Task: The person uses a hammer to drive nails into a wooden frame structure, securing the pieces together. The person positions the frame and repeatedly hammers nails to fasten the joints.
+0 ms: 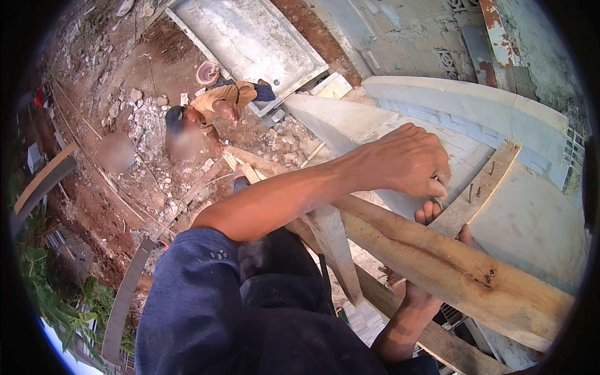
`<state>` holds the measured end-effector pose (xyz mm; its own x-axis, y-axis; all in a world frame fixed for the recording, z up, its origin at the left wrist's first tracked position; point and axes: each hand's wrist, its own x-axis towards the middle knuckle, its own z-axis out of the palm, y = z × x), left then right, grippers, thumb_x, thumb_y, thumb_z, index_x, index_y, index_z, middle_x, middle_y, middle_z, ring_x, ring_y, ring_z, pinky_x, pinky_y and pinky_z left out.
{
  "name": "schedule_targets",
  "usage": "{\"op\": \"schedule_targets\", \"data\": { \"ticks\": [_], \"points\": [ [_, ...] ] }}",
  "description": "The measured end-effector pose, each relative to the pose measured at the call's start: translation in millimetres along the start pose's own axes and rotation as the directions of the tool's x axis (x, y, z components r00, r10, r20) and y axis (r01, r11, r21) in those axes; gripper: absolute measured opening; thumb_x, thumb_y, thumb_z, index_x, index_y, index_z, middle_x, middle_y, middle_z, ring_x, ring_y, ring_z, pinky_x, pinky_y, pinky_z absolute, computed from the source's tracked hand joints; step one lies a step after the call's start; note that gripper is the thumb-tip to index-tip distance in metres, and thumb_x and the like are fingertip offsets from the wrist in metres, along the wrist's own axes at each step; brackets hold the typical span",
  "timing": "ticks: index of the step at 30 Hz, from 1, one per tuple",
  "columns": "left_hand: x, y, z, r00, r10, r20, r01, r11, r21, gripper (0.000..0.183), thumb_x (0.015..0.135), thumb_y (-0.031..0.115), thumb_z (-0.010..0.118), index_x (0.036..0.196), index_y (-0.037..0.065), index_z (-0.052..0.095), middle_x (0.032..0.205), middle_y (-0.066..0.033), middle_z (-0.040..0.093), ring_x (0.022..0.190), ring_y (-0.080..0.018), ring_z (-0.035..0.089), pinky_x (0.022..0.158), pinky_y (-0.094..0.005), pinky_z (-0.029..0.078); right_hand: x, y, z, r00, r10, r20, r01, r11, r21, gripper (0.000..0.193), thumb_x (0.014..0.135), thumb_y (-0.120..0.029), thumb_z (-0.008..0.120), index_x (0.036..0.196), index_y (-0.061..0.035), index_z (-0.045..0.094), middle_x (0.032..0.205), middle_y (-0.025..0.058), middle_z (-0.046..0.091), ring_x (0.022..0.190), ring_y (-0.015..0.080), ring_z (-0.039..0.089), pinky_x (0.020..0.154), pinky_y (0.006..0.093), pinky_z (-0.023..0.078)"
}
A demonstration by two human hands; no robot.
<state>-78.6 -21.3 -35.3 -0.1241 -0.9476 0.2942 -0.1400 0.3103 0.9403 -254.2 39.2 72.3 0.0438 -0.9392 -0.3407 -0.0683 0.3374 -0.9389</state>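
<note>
My left hand (405, 161) reaches across from the lower left in a blue sleeve. Its fingers are curled, the tips pinched on what looks like a thin nail at the lower end of a narrow wooden batten (484, 181). Two nails stick out of that batten further up. My right hand (437, 215) comes up from below, mostly hidden behind a thick rough plank (450, 262). Its fingers wrap the batten's lower end where it meets the plank.
I look down from a height. Far below, a person in an orange shirt and dark cap (215, 103) bends over rubble and red soil beside a pink bucket (207, 72). Also below are a grey concrete slab (250, 37), a plastered wall top (475, 106) and more timber (334, 244).
</note>
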Motion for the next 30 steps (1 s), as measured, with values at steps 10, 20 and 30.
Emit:
{"op": "schedule_targets", "data": {
  "ticks": [10, 20, 30],
  "points": [
    [-383, -266, -31, -0.080, -0.599, -0.797, 0.994, -0.107, -0.019, 0.023, 0.085, 0.020, 0.063, 0.101, 0.009, 0.075, 0.098, -0.0222, 0.070, 0.093, -0.0410, 0.068, 0.080, -0.0501, 0.053, 10, -20, -20, 0.932, 0.229, 0.281, -0.335, 0.840, 0.427, 0.057, 0.106, -0.040, 0.031, 0.143, 0.0018, 0.040, 0.142, 0.0318, 0.044, 0.130, 0.0441, 0.047, 0.113, 0.0555, 0.038],
    [-393, -331, 19, -0.027, -0.595, -0.804, 0.957, 0.216, -0.192, 0.038, 0.078, 0.023, 0.079, 0.113, 0.009, 0.072, 0.094, -0.0208, 0.070, 0.088, -0.0403, 0.068, 0.076, -0.0451, 0.051, 5, -38, -1, 0.927, 0.367, 0.074, -0.374, 0.892, 0.255, 0.062, 0.100, -0.043, 0.043, 0.132, 0.0099, 0.051, 0.132, 0.0286, 0.055, 0.126, 0.0379, 0.054, 0.107, 0.0524, 0.046],
    [-421, -321, 14, 0.084, -0.453, -0.887, 0.973, 0.228, -0.025, 0.031, 0.095, 0.030, 0.060, 0.102, 0.002, 0.072, 0.089, -0.0168, 0.070, 0.080, -0.0324, 0.067, 0.075, -0.0408, 0.050, 7, -22, -1, 0.920, 0.392, -0.009, -0.365, 0.864, 0.348, 0.071, 0.100, -0.049, 0.040, 0.138, 0.0106, 0.044, 0.139, 0.0262, 0.051, 0.129, 0.0357, 0.053, 0.110, 0.0500, 0.043]
  ]
}}
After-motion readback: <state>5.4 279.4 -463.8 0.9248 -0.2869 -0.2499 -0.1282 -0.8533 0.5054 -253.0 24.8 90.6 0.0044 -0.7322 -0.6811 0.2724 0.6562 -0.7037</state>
